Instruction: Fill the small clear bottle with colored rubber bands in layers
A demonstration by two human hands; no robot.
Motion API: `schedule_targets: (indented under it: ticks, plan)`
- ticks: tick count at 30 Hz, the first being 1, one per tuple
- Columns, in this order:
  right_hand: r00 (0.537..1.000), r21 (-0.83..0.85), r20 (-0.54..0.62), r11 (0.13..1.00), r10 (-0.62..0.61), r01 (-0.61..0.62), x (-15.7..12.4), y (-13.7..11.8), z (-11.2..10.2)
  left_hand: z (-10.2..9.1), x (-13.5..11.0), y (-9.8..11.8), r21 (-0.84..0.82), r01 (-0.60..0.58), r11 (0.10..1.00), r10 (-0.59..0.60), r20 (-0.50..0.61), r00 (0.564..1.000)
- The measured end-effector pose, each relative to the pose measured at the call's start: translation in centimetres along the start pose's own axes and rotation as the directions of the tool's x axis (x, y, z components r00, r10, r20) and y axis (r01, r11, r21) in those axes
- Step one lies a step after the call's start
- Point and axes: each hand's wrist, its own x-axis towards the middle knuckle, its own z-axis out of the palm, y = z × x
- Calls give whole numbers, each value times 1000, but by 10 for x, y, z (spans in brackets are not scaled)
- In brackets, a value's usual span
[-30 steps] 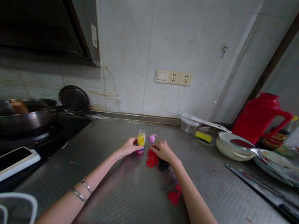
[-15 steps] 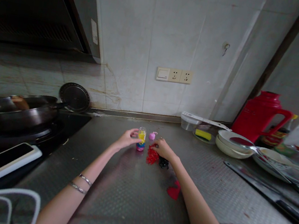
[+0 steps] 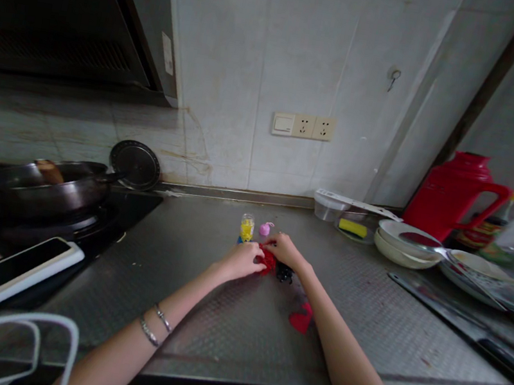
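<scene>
Both my hands meet over a small red frilly thing (image 3: 268, 260) on the steel counter (image 3: 362, 326). My left hand (image 3: 242, 260) has its fingers closed on its left side. My right hand (image 3: 283, 249) pinches its top edge. A small black object (image 3: 284, 273) lies just under my right wrist. Behind the hands stands a little clear bottle (image 3: 246, 227) with yellow contents, and beside it a tiny pink piece (image 3: 264, 228). A red heart-shaped piece (image 3: 300, 320) lies nearer to me, beside my right forearm.
A wok (image 3: 43, 185) sits on the stove at the left, a round lid (image 3: 135, 164) leaning on the wall behind it. At the right stand a red jug (image 3: 455, 191), stacked plates (image 3: 404, 247), a yellow sponge (image 3: 352, 227) and long utensils (image 3: 460, 329).
My left hand let go of the yellow bottle and moved right onto the red frilly thing. My right hand stayed on it. The view shifted slightly.
</scene>
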Motion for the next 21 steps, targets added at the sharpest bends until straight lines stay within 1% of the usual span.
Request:
schedule_targets:
  ticks: [2, 4, 9, 13, 17, 21]
  plan:
    - [1000, 10, -18, 1000, 1, -1, 0, -1, -1, 6, -2, -1, 48, 19, 999, -21, 43, 999]
    - [999, 11, -35, 1000, 8, -7, 0, -1, 0, 8, -3, -2, 85, 42, 995, -48, 62, 997]
    - [996, 38, -82, 999, 22, -19, 0, 0, 2, 13, -4, 0, 108, 51, 993, -58, 57, 997]
    - [993, 51, -111, 998, 36, -30, 0, -1, 0, 18, -2, 0, 60, 64, 996, -66, 35, 997]
    - [992, 48, -112, 998, 54, -48, -1, -3, -2, 20, 0, -4, -20, 51, 999, -50, 26, 998]
    - [994, 62, -97, 997, 54, -48, -1, -4, -2, 14, 2, -7, -111, 8, 994, -4, 34, 999]
